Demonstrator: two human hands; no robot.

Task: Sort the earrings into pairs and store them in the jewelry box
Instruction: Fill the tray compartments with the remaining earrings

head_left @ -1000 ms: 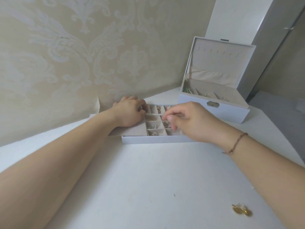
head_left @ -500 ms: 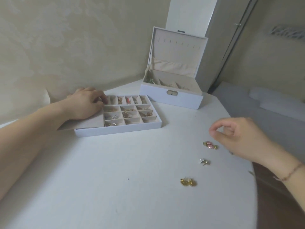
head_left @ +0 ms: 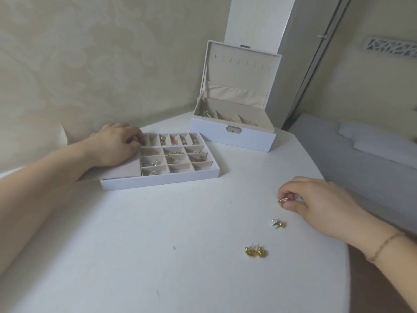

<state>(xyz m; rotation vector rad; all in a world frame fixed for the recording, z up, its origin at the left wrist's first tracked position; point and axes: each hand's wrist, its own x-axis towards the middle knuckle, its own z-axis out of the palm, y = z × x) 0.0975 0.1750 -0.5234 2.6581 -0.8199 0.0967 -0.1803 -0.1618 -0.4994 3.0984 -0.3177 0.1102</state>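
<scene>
**Right hand pinching pink earring at right edge; tray lies far-left of it**

Nearest the camera: gold earring pair (head_left: 256,251) on the tabletop (head_left: 140,240), near the right edge, studs pointing up, the two pieces touching. Just beyond it, a small silver earring (head_left: 278,223), loose, apart from the gold pair and just short of the right hand.

Right hand (head_left: 316,199) sits at the right edge of the tabletop, fingers curled narrow, thumb and forefinger closed on a pink-and-gold earring (head_left: 283,201). Can't tell whether it's lifted or touching the surface, or whether it's one piece or two.

Key relation: the divided tray (head_left: 162,179) lies up and to the left of the right hand, well apart, toward the far-left corner. Its long axis runs roughly left-right, parallel to the wall side. Most cells hold small items; the near-row middle and right cells look empty. Likely move is a carry across to the left and away, into one of those.

Left hand (head_left: 115,144) is far nearer the tray: resting flat on its left flap, fingers loosely bent at the back-left cells, holding nothing visible, probably steadying it.

Farthest: the jewelry box (head_left: 232,134), lid up, at the far corner, just beside the tray's right back corner, not touching. A few items inside, too small to identify.
</scene>
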